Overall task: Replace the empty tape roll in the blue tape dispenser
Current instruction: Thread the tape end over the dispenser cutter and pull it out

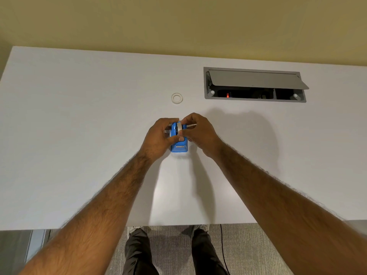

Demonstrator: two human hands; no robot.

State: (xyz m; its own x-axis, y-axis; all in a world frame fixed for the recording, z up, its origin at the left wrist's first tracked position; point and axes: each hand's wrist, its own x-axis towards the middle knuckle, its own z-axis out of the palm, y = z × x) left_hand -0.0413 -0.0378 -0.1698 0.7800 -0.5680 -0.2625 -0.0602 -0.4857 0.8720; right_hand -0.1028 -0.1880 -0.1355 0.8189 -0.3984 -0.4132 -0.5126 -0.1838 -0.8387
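The blue tape dispenser (179, 148) stands on the white table (79, 135) in the middle, its cutter end toward me. My left hand (158, 136) grips its left side. My right hand (198, 132) pinches a white tape roll (179, 127) that sits in the dispenser's top slot, thumb and fingers closed over it. A second white roll ring (177, 98) lies flat on the table farther back, apart from both hands. Most of the dispenser's body is hidden by my fingers.
A recessed grey cable box (255, 85) with its lid propped open sits in the table at the back right. The table's near edge runs just above my legs and shoes, with carpet below and a black cable (223, 249) on the floor.
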